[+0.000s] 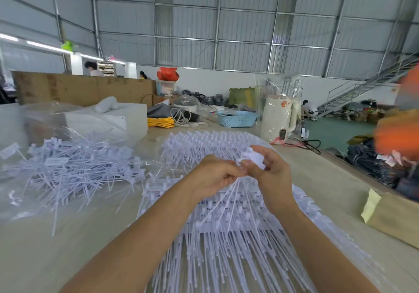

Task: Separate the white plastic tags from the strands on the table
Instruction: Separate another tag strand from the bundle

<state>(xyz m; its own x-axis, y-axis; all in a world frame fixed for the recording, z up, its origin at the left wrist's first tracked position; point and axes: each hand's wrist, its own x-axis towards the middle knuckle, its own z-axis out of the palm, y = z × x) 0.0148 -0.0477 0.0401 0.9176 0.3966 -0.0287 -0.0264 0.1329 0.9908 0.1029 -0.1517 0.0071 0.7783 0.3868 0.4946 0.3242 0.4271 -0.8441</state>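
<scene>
Rows of white plastic tag strands [217,243] lie stacked on the table in front of me, still joined in strips. My left hand [215,174] is closed on a bunch of thin strands that fan down toward the stack. My right hand [269,170] pinches a cluster of white tag heads [251,156] at the top of that bunch. The two hands touch, held just above the stack. A loose pile of separated white tags [74,168] lies on clear plastic at the left.
A clear plastic bag [34,120] lies behind the loose pile, a white box [118,118] beyond it. A blue basket [237,118], yellow cord [161,122] and a white kettle [277,118] stand at the back. A brown paper packet [392,220] sits at the right edge.
</scene>
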